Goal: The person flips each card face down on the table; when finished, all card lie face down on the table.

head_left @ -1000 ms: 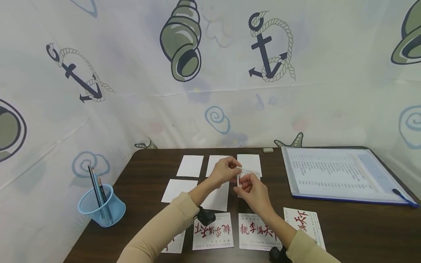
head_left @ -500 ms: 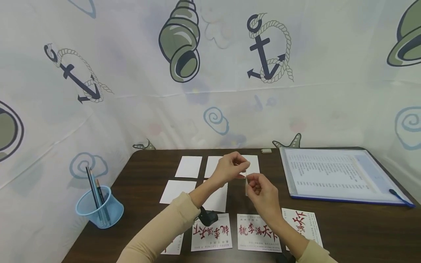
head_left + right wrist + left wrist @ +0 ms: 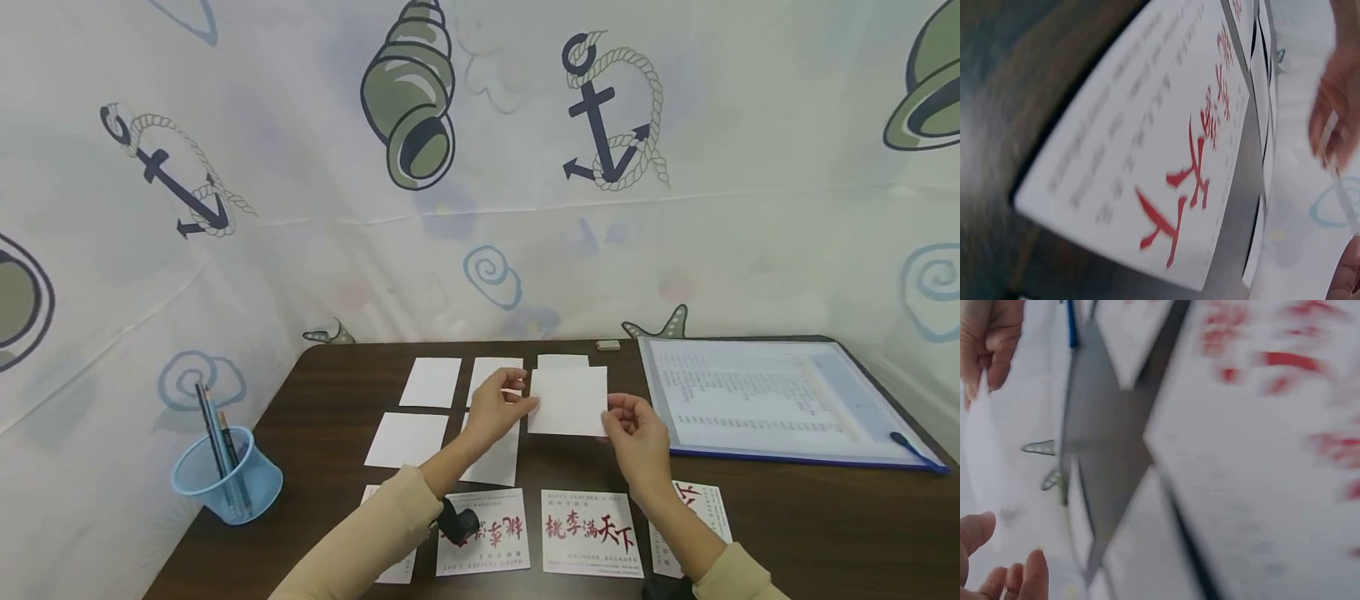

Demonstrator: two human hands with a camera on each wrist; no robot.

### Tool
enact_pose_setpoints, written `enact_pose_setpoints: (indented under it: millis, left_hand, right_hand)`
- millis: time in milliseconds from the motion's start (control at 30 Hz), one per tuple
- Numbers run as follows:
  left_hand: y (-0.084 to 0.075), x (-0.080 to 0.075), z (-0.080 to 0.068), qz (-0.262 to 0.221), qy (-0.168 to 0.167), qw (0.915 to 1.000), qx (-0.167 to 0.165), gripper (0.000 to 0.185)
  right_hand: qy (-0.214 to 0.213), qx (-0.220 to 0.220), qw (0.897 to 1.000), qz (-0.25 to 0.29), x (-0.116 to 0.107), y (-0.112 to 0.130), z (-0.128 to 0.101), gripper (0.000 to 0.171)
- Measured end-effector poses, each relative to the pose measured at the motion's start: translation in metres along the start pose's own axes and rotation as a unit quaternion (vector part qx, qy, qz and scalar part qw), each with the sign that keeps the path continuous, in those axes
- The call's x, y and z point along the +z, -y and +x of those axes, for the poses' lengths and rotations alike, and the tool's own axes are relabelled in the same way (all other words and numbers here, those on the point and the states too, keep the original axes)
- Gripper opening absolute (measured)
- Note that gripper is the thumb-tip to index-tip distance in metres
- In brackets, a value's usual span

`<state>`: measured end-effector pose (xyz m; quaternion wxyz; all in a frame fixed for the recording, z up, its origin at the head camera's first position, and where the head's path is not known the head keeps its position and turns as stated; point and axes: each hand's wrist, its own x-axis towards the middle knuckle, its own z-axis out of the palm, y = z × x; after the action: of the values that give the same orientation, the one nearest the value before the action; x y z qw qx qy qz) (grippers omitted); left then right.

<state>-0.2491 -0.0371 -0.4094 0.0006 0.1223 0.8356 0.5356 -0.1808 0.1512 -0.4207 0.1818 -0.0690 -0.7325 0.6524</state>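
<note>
A card [image 3: 567, 402], its blank white face toward the head camera, is held above the far part of the table. My right hand [image 3: 639, 442] pinches its right edge between thumb and fingers. At the card's left edge is my left hand [image 3: 497, 408], thumb tip against or just beside it. The left wrist view shows this left hand [image 3: 1004, 562] with thumb and fingers apart. Behind the held card another blank card [image 3: 562, 361] peeks out. Blank cards [image 3: 407, 439] lie in rows to the left, partly covered by the left hand.
Cards with red characters [image 3: 591, 533] lie along the near side, some covered by my forearms. A blue pen cup [image 3: 228, 475] stands at left. To the right lies a printed sheet board [image 3: 765, 400] with a dark pen [image 3: 917, 450]. A small eraser-like block [image 3: 607, 345] sits at the back edge.
The card has turned from its printed face, through edge-on, to its blank face. My right hand has moved right with its edge; the left hand has shifted slightly left and its fingers have spread.
</note>
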Motion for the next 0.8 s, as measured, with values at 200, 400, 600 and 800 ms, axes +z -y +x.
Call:
enact_pose_setpoints:
  millis: [200,400,600,800]
  left_hand:
    - [0.013,0.001,-0.01,-0.088,0.033,0.9935,-0.064,0.042]
    - [0.017,0.008,-0.014,-0.093,0.023,0.9935,-0.061,0.036]
    - [0.022,0.009,-0.021,-0.025,0.029,0.999,-0.024,0.033]
    - [0.027,0.01,-0.028,0.083,0.045,0.995,0.033,0.038]
  right_hand:
    - [-0.004,0.027,0.999,0.029,-0.007,-0.004,0.009,0.024]
    - [0.016,0.048,0.999,0.01,-0.01,-0.008,0.013,0.024]
    - [0.064,0.053,0.994,-0.071,-0.016,-0.017,0.013,0.025]
    - [0.111,0.065,0.982,-0.141,-0.018,-0.026,0.013,0.023]
